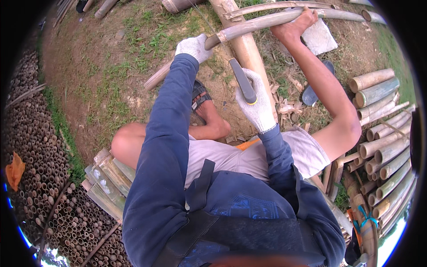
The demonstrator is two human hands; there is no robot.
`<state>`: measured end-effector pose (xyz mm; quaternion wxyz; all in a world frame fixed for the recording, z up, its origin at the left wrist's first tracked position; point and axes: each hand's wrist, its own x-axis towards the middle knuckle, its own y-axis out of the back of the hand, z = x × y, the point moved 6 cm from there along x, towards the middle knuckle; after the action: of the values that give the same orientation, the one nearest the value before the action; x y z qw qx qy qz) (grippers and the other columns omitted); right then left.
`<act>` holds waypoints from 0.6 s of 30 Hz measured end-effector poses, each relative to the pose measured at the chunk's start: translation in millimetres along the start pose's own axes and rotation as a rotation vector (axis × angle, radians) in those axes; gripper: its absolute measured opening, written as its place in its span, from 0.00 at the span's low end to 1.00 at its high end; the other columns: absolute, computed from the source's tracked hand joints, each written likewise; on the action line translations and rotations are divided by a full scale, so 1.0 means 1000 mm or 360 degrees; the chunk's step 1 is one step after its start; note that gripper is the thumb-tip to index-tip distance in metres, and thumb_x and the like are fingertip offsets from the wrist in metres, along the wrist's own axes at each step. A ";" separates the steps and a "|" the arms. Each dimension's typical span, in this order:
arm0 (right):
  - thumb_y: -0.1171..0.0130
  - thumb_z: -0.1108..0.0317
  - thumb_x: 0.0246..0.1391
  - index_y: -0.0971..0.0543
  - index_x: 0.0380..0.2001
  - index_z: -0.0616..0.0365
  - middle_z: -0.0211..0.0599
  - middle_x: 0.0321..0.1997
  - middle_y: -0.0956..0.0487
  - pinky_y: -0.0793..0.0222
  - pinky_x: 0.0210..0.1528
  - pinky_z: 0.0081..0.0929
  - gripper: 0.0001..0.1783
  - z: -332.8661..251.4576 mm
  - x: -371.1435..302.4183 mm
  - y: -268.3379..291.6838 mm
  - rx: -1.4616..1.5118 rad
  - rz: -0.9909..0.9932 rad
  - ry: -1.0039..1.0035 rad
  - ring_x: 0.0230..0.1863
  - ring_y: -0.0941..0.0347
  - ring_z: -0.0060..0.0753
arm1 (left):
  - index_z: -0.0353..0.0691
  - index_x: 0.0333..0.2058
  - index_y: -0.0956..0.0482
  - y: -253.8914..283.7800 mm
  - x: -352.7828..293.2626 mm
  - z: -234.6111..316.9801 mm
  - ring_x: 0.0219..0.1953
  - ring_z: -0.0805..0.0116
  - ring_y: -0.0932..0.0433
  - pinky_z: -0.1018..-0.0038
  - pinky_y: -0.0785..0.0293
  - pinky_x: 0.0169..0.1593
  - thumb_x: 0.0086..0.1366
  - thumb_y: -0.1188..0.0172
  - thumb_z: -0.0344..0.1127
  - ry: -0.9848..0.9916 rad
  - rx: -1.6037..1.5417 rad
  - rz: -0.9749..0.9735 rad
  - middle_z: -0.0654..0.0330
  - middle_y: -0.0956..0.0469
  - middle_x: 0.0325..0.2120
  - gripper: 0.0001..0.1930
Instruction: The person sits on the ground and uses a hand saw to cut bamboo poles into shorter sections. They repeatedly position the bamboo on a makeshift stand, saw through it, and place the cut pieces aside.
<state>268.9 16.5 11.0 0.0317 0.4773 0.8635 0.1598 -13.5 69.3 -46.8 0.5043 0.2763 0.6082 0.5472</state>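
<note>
My left hand point(195, 48), in a white knit glove, is closed around a long bamboo pole point(255, 25). The pole lies across a thicker bamboo log point(242, 42). My gloved right hand point(256, 100) is wrapped round the grey, yellow-edged handle of a hand saw point(242, 80). Its thin blade, seen nearly edge-on, runs up past the pole just right of my left hand. My bare right foot point(296, 26) presses on the pole farther right. Beyond my left hand a bamboo length point(158, 75) sticks out; whether it is the same pole, I cannot tell.
Many upright bamboo ends point(49, 155) fill the left side. Cut bamboo lengths point(387, 151) are stacked at the right. A loose sandal point(318, 84) and a pale flat block point(319, 38) lie near my foot, with bamboo shavings point(289, 107) on the ground. I sit on bamboo poles point(106, 178).
</note>
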 end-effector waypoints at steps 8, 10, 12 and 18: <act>0.31 0.79 0.58 0.28 0.67 0.60 0.45 0.62 0.22 0.27 0.65 0.32 0.34 -0.005 0.000 -0.007 -0.0219 0.0115 0.0293 0.62 0.22 0.41 | 0.49 0.53 0.18 -0.007 -0.006 0.000 0.48 0.50 0.10 0.55 0.15 0.52 0.68 0.32 0.53 -0.0045 -0.0021 0.0163 0.52 0.10 0.44 0.21; 0.31 0.78 0.59 0.28 0.68 0.61 0.46 0.64 0.22 0.28 0.67 0.34 0.34 -0.005 0.011 -0.002 -0.0097 0.0030 0.0036 0.64 0.22 0.43 | 0.50 0.53 0.18 -0.003 -0.004 -0.003 0.46 0.51 0.10 0.54 0.15 0.52 0.68 0.32 0.54 -0.0064 -0.0005 0.0218 0.53 0.10 0.43 0.21; 0.30 0.77 0.60 0.28 0.69 0.62 0.47 0.65 0.22 0.28 0.69 0.36 0.34 -0.011 0.024 0.003 0.0106 -0.0002 -0.0003 0.66 0.22 0.44 | 0.52 0.51 0.17 0.003 0.005 -0.008 0.45 0.50 0.10 0.53 0.15 0.51 0.70 0.34 0.55 -0.0059 0.0056 0.0238 0.52 0.10 0.42 0.19; 0.31 0.77 0.61 0.28 0.68 0.61 0.51 0.67 0.22 0.29 0.73 0.38 0.33 -0.016 0.026 -0.012 -0.0097 0.0105 0.0118 0.70 0.24 0.48 | 0.53 0.52 0.18 0.006 0.014 -0.013 0.46 0.48 0.10 0.52 0.15 0.51 0.70 0.34 0.57 -0.0088 0.0033 0.0223 0.53 0.10 0.42 0.20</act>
<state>241.7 28.3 25.3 0.0091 0.4979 0.8427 0.2045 -30.9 78.1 -46.3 0.4786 0.3384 0.5789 0.5669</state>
